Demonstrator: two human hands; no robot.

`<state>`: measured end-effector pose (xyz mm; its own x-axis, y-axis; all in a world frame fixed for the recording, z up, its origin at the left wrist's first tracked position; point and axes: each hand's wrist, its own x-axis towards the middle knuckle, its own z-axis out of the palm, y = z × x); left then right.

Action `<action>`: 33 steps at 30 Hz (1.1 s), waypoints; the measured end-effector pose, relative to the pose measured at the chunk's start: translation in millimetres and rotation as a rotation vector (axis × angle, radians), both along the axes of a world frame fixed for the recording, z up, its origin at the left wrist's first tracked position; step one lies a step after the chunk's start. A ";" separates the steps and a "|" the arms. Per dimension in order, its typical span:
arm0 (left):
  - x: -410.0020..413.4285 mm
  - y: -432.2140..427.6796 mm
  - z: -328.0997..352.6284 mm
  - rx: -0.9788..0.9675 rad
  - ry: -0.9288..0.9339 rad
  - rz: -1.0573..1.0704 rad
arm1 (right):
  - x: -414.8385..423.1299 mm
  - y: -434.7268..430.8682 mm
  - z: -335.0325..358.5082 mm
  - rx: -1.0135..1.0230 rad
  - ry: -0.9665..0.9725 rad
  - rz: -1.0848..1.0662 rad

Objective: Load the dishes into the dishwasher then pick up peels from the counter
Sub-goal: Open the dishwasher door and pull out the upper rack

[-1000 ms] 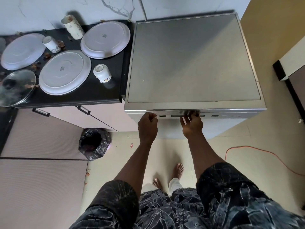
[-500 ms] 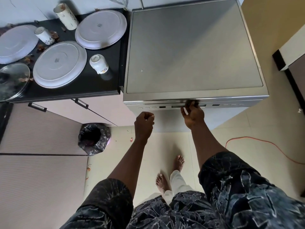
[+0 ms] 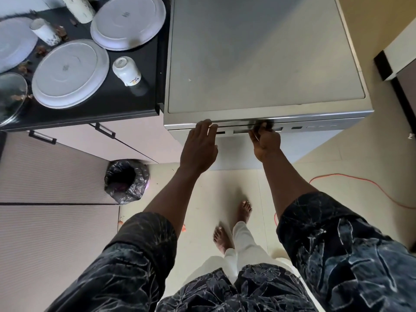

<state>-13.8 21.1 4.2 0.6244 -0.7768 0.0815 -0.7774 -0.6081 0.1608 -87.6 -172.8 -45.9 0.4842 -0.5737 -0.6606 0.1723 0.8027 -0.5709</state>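
A silver dishwasher point(image 3: 258, 55) stands right of a black counter point(image 3: 126, 102), its door closed. My right hand point(image 3: 265, 140) grips the recessed handle at the top of the door, fingers curled into it. My left hand point(image 3: 199, 147) has straight fingers touching the door's top edge beside it. On the counter lie three white plates, the nearest point(image 3: 69, 73), another point(image 3: 128, 21) behind it and one point(image 3: 13, 41) at the left. With them are white cups point(image 3: 127, 70), point(image 3: 45, 31), a tall cup point(image 3: 78, 7) and brown peels point(image 3: 42, 50).
A glass lid point(image 3: 11, 95) lies at the counter's left edge. A bin lined with a black bag point(image 3: 126, 181) stands on the floor below the cabinets. An orange cable point(image 3: 351, 179) runs across the floor at right. My bare feet point(image 3: 231, 224) are on the tiles.
My left hand has uncurled from a fist and risen to the door's top edge. My right hand stays on the handle. The camera has come closer.
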 end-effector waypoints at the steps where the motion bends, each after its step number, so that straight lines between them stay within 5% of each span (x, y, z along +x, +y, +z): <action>1: -1.4 0.8 -1.6 0.023 -0.003 0.002 | 0.3 0.2 0.1 -0.003 -0.001 -0.002; 8: -10.6 5.7 -9.1 0.116 -0.001 -0.004 | 1.9 2.3 4.2 0.026 0.010 -0.084; 13: -13.0 4.2 -10.3 0.127 -0.006 0.015 | -16.6 26.9 9.3 -0.127 0.324 0.017; 16: -18.6 6.3 -20.2 0.164 0.008 -0.035 | -51.6 51.7 3.8 -0.179 0.320 0.012; 20: -40.7 15.7 -44.2 0.208 0.021 -0.109 | -91.0 50.8 1.6 -0.277 0.527 0.266; 22: -48.3 18.7 -50.5 0.189 0.036 -0.100 | -107.4 43.7 8.9 -0.467 0.751 0.478; 26: -49.7 19.6 -49.9 0.217 0.074 -0.084 | -126.4 36.4 33.4 -1.172 1.296 0.795; 30: -52.0 19.5 -48.6 0.265 0.104 -0.075 | -130.9 25.9 23.8 -1.749 1.182 0.867; 33: -55.1 21.7 -47.9 0.266 0.130 -0.070 | -135.2 11.5 18.1 -1.793 1.107 1.048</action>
